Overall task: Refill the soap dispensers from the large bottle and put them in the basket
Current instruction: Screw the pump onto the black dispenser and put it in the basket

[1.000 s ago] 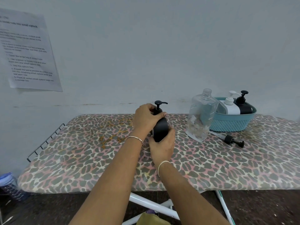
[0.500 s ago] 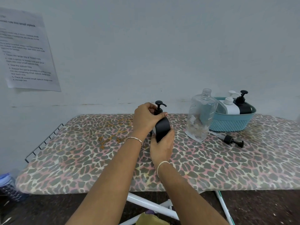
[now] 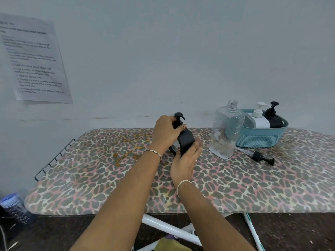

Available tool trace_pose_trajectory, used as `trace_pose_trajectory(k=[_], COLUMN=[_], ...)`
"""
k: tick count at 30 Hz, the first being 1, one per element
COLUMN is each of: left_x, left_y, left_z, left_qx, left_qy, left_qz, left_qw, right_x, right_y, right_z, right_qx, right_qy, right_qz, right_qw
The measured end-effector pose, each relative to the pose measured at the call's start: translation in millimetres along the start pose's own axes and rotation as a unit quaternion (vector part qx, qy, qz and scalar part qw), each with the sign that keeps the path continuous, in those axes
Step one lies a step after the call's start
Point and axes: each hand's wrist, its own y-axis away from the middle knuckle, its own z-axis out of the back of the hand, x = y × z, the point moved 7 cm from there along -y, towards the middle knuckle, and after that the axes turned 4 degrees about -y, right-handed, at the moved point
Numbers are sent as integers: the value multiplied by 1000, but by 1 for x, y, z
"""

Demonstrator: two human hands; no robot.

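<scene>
A leopard-print ironing board [image 3: 90, 178] is set against a pale wall. At its middle the right hand [image 3: 184, 163] is laid, fingers straight, against a tilted black dispenser [image 3: 186, 141], whose top is gripped by the curled fingers of the left hand [image 3: 165, 131]. Rightward, the uncapped large bottle [image 3: 226, 131] stands just beside the basket [image 3: 261, 140]. On the far wall sheet [image 3: 36, 60], "small ziplock" is legible. Bare cover lies open leftward.

A black dispenser [image 3: 185, 142] tilts at frame centre. To its right stands the clear, uncapped large bottle [image 3: 226, 131], just beside a teal basket [image 3: 261, 140] holding a white dispenser [image 3: 260, 122] and a second black dispenser [image 3: 274, 121].
</scene>
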Motion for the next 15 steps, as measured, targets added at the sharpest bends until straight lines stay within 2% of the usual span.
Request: trace_pose_trajectory(k=[4,7,15], left_x=[-1,-4,17], left_y=[6,11,21], left_z=[13,28,35], left_qx=[-64,-117,-143], left_qy=[5,28,41], left_qz=[11,27,73], left_qw=[998,992,986], right_x=[-2,1,-7], right_y=[0,2,-2], right_z=[2,3,-7], right_qx=[11,22,50], right_qy=[-58,-105,-68], right_qz=[-28,-16,-20], right_qw=[998,994,996])
